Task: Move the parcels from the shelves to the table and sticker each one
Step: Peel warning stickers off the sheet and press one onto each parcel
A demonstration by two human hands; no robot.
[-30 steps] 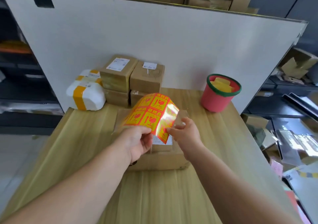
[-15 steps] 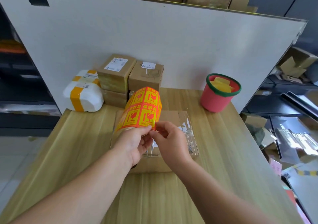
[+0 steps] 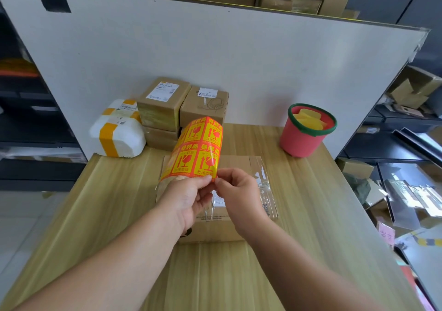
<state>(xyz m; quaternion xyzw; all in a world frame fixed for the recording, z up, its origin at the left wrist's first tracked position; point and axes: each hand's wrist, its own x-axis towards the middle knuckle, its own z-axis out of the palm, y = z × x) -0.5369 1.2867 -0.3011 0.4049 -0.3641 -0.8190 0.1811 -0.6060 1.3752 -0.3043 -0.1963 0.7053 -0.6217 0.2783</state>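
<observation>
A curled sheet of orange-and-yellow fragile stickers (image 3: 197,148) stands upright above a flat brown parcel (image 3: 236,167) taped with clear film, lying mid-table. My left hand (image 3: 189,198) holds the sheet by its lower edge. My right hand (image 3: 239,193) pinches the sheet's lower right corner with thumb and forefinger. Both hands hover over the parcel and hide much of its top and its white label. Behind it, two stacks of brown boxes (image 3: 165,102) (image 3: 204,106) and two white parcels with yellow tape (image 3: 117,136) stand against the white board.
A red bucket with a green rim (image 3: 303,138) holding yellow pieces stands at the table's far right. The wooden table (image 3: 311,215) ends against a white board (image 3: 239,59). Shelves with cardboard and clutter lie to the right, dark shelving to the left.
The sticker sheet swung from lying bent over the parcel to standing upright. My right hand moved left from the sheet's side to its lower corner, beside my left hand.
</observation>
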